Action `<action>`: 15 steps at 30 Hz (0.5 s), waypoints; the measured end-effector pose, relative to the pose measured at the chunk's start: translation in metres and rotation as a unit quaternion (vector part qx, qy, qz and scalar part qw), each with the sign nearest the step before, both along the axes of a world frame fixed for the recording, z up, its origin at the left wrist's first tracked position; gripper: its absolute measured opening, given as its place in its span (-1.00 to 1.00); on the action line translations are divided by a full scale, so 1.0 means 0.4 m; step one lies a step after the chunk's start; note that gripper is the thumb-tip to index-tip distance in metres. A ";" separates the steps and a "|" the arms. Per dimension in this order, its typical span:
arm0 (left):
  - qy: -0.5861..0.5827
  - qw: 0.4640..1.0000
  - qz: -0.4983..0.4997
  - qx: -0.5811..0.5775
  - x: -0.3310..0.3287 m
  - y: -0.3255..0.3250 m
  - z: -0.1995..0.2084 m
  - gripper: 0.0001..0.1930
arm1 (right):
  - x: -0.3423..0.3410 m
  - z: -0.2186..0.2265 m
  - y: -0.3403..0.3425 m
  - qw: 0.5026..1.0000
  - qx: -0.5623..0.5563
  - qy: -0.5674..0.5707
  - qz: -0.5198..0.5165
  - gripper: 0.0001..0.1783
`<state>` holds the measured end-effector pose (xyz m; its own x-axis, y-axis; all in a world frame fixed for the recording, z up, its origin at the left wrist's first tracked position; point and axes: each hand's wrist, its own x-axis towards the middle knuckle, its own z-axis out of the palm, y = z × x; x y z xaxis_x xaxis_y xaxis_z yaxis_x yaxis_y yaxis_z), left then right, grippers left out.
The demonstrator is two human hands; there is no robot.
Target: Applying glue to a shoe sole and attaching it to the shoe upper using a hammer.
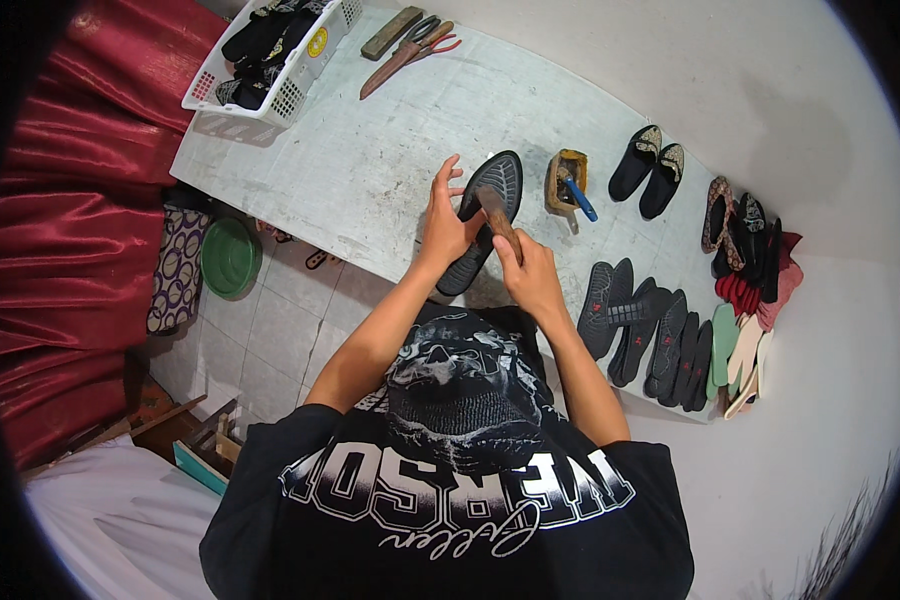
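Observation:
My left hand (447,222) is at the left edge of a black shoe (460,272), its thumb by the middle and some fingers raised. The shoe's ridged black sole (507,172) faces up and its toe points away from me. In my right hand (532,275) is a tool with a wooden handle (504,232). Its flat grey-brown end (490,199) rests on or just over the sole; I cannot tell whether it is a blade or a hammer head. Right of the shoe stands a stained yellowish container (560,166) holding a blue-handled brush (580,197).
On the pale table (330,180) stands a white basket (288,85) of black shoes, far left. Pliers (410,50) and a dark block (391,33) lie nearby. Right are a pair of shoes (660,175), several black soles (635,335) and green insoles (721,345). A green basin (231,259) is below left.

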<state>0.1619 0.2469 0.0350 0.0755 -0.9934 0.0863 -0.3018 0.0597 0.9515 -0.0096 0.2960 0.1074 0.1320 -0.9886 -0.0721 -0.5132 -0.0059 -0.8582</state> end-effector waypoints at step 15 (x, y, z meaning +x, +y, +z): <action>0.007 0.999 0.009 0.037 -0.010 0.000 0.015 0.02 | -0.028 0.003 -0.103 0.996 -0.033 -0.015 -0.082 -0.51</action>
